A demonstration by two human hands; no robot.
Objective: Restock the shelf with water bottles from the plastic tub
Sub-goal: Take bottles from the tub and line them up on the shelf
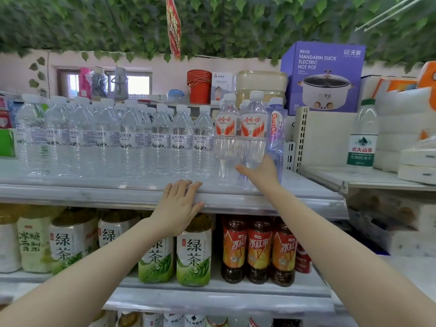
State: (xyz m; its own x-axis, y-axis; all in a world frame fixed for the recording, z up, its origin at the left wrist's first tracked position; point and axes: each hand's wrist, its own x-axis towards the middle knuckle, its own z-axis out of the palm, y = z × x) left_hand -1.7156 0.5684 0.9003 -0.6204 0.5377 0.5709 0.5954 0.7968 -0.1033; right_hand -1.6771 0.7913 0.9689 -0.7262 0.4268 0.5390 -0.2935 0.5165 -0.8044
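Rows of clear water bottles fill the upper shelf. At the right end of the row stand two water bottles with red-and-white labels. My right hand reaches to the base of the right one, fingers wrapped low around it. My left hand rests flat on the shelf's front edge, fingers straight, holding nothing. The plastic tub is not in view.
A purple-labelled bottle stands right of the red-labelled pair. Green tea bottles and iced tea bottles fill the shelf below. A green-labelled water bottle stands on the neighbouring shelf at right, under a hot pot box.
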